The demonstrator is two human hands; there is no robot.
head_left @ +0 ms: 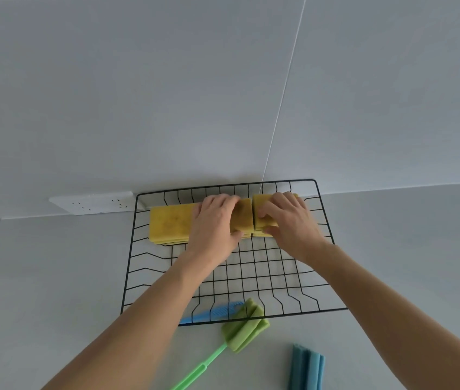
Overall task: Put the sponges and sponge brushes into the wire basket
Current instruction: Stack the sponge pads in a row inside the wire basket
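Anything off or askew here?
Nothing damaged or spilled. The green sponge brush lies outside the wire basket, its head leaning against the front rim. The blue sponge brush is also still out on the counter.

— Anything reading out on the sponges [171, 223] or the wire basket [323, 220]?
— Nothing is showing: no label, brand or number; the wall socket [93, 204] is looking blank too.

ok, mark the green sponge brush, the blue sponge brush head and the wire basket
green sponge brush [244, 332], head view, on its foam head
blue sponge brush head [307, 367], head view, on the ribbed foam
wire basket [129, 266], head view, on its left rim wire
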